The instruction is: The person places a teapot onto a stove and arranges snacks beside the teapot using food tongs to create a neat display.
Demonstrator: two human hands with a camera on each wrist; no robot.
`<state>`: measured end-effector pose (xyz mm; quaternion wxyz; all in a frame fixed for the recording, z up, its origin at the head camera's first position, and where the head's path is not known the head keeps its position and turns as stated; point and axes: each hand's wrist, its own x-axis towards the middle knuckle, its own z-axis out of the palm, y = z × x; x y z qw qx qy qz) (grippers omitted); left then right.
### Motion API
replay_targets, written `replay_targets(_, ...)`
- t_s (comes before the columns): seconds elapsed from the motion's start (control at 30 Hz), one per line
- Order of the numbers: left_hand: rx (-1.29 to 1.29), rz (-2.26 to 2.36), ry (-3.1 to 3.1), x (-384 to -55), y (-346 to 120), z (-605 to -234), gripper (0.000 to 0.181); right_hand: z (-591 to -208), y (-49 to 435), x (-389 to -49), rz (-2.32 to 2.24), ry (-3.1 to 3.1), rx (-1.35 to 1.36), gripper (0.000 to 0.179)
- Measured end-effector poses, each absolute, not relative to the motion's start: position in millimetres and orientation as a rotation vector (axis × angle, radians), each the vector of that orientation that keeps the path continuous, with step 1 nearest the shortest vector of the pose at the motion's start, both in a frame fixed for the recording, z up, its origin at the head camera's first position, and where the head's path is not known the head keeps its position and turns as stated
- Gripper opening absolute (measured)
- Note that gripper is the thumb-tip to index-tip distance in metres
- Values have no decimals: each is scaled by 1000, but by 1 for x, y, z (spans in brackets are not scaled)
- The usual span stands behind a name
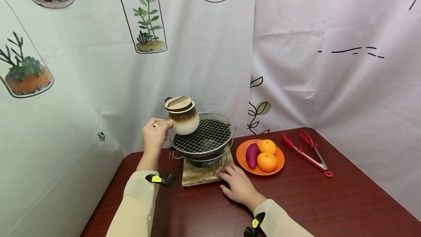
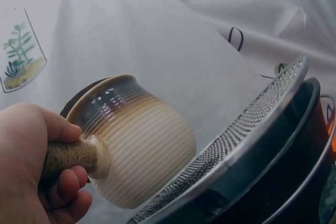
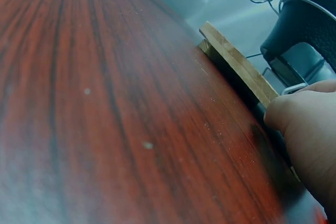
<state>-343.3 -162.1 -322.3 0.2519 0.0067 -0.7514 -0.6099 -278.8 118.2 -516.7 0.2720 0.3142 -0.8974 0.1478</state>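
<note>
Left hand (image 1: 154, 137) gripped one pot (image 1: 186, 123); right hand (image 1: 239, 185), loosely spread, touched one board (image 1: 194, 178); one plate (image 1: 241, 153) held two oranges (image 1: 266, 161).

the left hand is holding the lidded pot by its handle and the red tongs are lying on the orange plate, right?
Not quite: the red tongs lie on the table to the right of the orange plate, as the head view shows. The left hand does hold the lidded pot by its handle.

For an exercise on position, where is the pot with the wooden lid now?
In the head view, the pot is left of centre, held by its handle in the left hand, at the left of the grill.
</note>
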Motion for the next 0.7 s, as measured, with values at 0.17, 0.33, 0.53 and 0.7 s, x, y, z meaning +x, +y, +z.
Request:
replay_targets(0.17, 8, -1690, -2037, -351, -159, -323, 22, -518, 119, -280, 403, -2414, 844, 34)
replay_targets(0.33, -18, -1726, -2008, -356, -158, -325, 20, -518, 118, -280, 409, -2413, 846, 34)
replay_targets(0.53, -38, -1779, -1984, -361, -157, -327, 21, -518, 119, -280, 400, -2417, 841, 34)
replay_targets(0.7, -35, -1775, -2007, -363, -157, -329, 20, -518, 118, -280, 400, -2420, 837, 34)
